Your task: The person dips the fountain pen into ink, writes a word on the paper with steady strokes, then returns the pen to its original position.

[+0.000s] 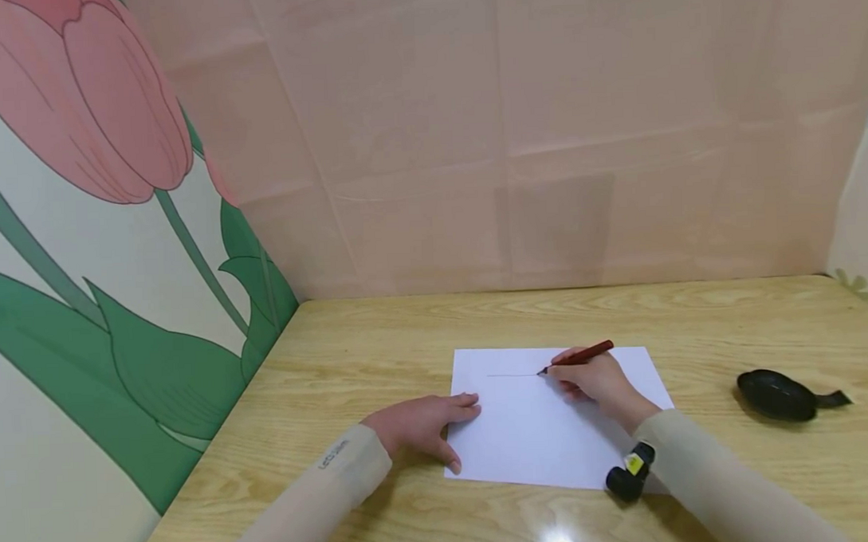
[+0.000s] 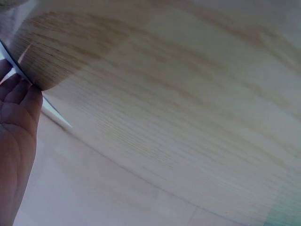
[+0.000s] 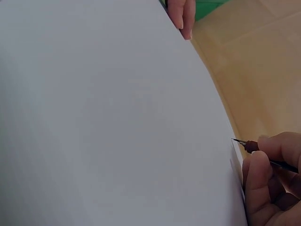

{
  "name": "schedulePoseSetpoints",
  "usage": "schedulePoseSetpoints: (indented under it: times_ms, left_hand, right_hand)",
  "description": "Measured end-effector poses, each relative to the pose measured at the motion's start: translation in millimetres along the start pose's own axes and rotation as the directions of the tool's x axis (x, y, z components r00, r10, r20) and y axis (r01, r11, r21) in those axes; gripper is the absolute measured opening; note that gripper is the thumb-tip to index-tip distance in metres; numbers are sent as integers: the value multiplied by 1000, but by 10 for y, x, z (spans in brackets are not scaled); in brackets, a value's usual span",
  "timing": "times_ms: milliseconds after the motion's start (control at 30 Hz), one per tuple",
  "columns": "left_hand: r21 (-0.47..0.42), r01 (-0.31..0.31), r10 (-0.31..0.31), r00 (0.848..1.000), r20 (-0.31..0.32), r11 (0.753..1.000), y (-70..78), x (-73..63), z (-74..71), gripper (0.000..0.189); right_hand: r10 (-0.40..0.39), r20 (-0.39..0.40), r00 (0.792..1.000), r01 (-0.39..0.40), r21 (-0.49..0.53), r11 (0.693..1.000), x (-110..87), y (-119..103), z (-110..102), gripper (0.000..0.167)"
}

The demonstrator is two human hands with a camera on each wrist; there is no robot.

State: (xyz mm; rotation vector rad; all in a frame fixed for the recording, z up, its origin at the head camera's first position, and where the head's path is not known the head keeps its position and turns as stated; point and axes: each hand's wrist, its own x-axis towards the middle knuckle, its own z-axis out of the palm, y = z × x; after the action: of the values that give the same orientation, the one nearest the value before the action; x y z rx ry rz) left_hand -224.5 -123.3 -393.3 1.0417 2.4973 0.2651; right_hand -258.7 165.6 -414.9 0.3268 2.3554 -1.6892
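A white sheet of paper (image 1: pixel 526 435) lies flat on the table, with a thin straight line (image 1: pixel 509 375) across its upper part. My right hand (image 1: pixel 599 382) rests on the upper right of the sheet and pinches a dark red pen (image 1: pixel 589 352) between thumb and fingers. The pen's pointed metal nib (image 3: pixel 239 141) meets the paper at the right end of the line. At the sheet's left edge, my left hand (image 1: pixel 421 424) lies with spread fingers, thumb and fingertips on the margin. In the left wrist view this hand (image 2: pixel 18 122) shows only partly.
To the right on the wooden table (image 1: pixel 350 346) sits a black oval object (image 1: pixel 777 395) with a short handle-like end. A pinkish-beige covering (image 1: pixel 415 144) hangs behind the table. On the left stands a wall with a painted tulip (image 1: pixel 119 98).
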Motion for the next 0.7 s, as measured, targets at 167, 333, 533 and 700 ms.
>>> schedulePoseSetpoints:
  times_ms: [167, 333, 533, 700]
  left_hand:
    - [5, 1, -1, 1000, -1, 1000, -8, -2, 4, 87]
    - [3, 4, -4, 1000, 2, 1000, -11, 1, 7, 87]
    - [-4, 1, -1, 1000, 2, 1000, -5, 0, 7, 87]
    - [-9, 5, -5, 1000, 0, 1000, -10, 1, 12, 86]
  right_hand:
    - [-2, -3, 1000, 2, 7, 1000, 3, 20, -32, 38]
    - [-1, -4, 1000, 1, 10, 1000, -5, 43, -68, 38]
    - [-8, -7, 1000, 8, 24, 1000, -31, 61, -119, 38]
    - [-7, -9, 1000, 7, 33, 999, -42, 80, -162, 38]
